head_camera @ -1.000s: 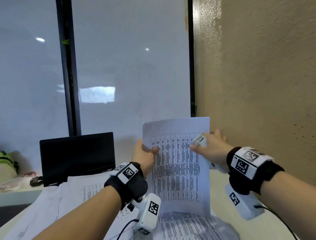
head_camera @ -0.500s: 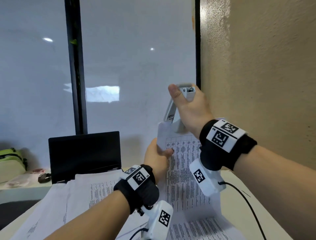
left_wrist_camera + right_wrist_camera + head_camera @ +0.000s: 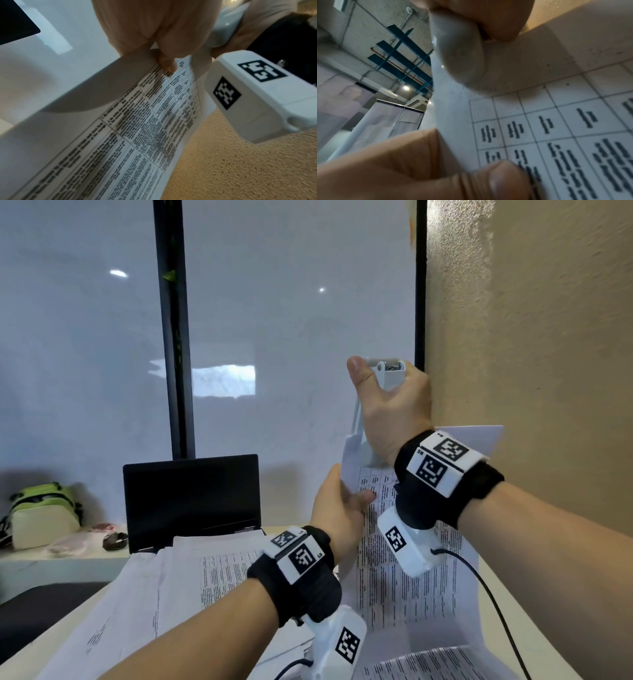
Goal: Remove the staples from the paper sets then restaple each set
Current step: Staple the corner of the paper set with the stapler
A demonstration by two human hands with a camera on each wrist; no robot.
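Note:
My left hand point(image 3: 339, 508) holds a printed paper set point(image 3: 411, 583) upright by its left edge near the top, the thumb lying on the front sheet. My right hand point(image 3: 394, 409) grips a white stapler point(image 3: 387, 371) that stands nearly upright, its lower end at the set's top left corner. The left wrist view shows the paper set point(image 3: 137, 135) pinched by my fingers point(image 3: 168, 65), with the stapler point(image 3: 228, 27) just above. From the right wrist, the stapler's rounded nose point(image 3: 458, 60) sits against the paper's point(image 3: 556, 121) corner. Whether a staple is in the corner is hidden.
Loose paper stacks point(image 3: 171, 583) cover the table in front of a dark laptop point(image 3: 191, 501). A green and white bag point(image 3: 44, 515) sits far left. A textured wall point(image 3: 548, 337) stands close on the right, frosted glass point(image 3: 291, 337) behind. A black cable point(image 3: 496, 611) hangs from my right wrist.
My right hand has risen from the sheet's right side and turned the stapler upright over the top left corner. My left hand keeps its hold on the paper's left edge.

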